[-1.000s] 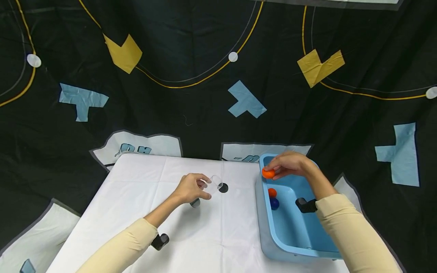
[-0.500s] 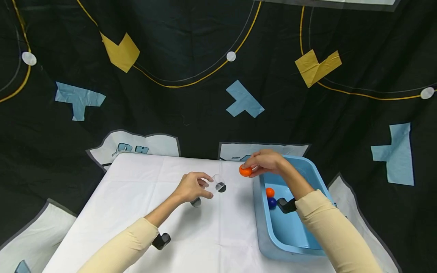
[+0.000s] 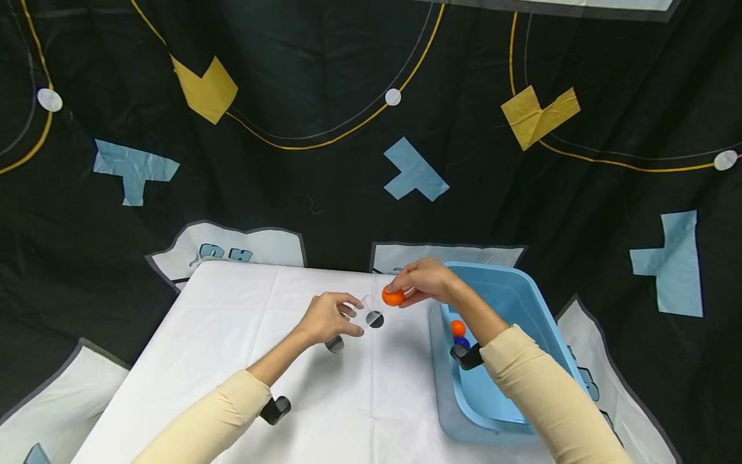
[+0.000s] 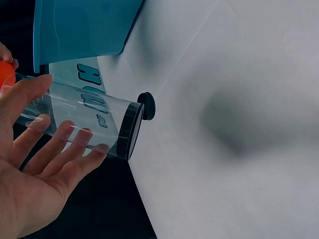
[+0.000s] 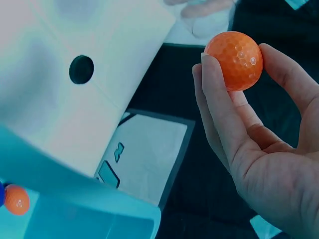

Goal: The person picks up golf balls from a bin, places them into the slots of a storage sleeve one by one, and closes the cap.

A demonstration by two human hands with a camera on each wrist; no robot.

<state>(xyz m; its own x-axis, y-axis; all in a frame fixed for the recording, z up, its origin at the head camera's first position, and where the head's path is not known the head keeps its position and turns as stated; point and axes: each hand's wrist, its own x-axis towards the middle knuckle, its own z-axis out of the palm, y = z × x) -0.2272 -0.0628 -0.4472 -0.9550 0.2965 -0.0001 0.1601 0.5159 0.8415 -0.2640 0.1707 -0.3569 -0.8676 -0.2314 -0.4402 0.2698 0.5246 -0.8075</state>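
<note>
A clear plastic tube point(image 4: 107, 107) with a black base cap point(image 4: 128, 132) is held in my left hand point(image 3: 327, 319), tilted above the table. Fingers and thumb curve around its wall. My right hand point(image 3: 426, 280) pinches an orange golf ball point(image 5: 234, 60) between fingertips and thumb. In the head view the ball hangs just right of the tube's mouth, with a small gap. The left wrist view has the ball at the tube's far end. A round black lid point(image 3: 375, 319) lies flat on the white table, below the tube's mouth.
A light blue bin point(image 3: 446, 399) stands on the table's right side. Inside it sit another orange ball point(image 3: 458, 328) and a dark blue ball point(image 3: 462, 343), partly hidden by the right wrist's camera. A black patterned cloth point(image 3: 324, 193) hangs behind the white table point(image 3: 324, 412).
My right hand has carried the orange golf ball left, out from over the bin to beside the tube's mouth. The left hand and tube have hardly moved.
</note>
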